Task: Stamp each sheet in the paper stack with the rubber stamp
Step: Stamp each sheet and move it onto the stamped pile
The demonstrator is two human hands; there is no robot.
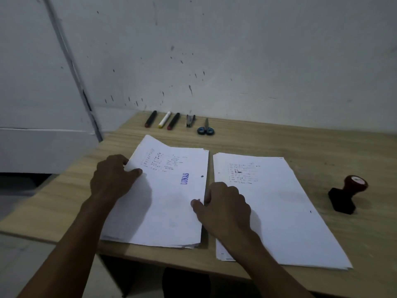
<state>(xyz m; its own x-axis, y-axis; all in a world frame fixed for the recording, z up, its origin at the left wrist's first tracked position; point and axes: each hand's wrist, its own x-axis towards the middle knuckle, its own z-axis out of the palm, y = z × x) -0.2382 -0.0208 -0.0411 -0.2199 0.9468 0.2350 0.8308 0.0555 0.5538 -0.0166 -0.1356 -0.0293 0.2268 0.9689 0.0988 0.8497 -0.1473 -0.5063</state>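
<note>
The red-handled black rubber stamp (347,194) lies tipped over, right of the unstamped white paper stack (277,209). The right hand (223,206), nearer, pinches the stamped top sheet's (163,196) edge; the left hand (112,176) pinches its far side.

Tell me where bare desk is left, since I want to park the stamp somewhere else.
Bare wood lies between the right stack and the rubber stamp, and in a band between both stacks and the far row of markers, stapler and scissors. The gap between left stack and right stack is narrow, with the right hand there.
</note>
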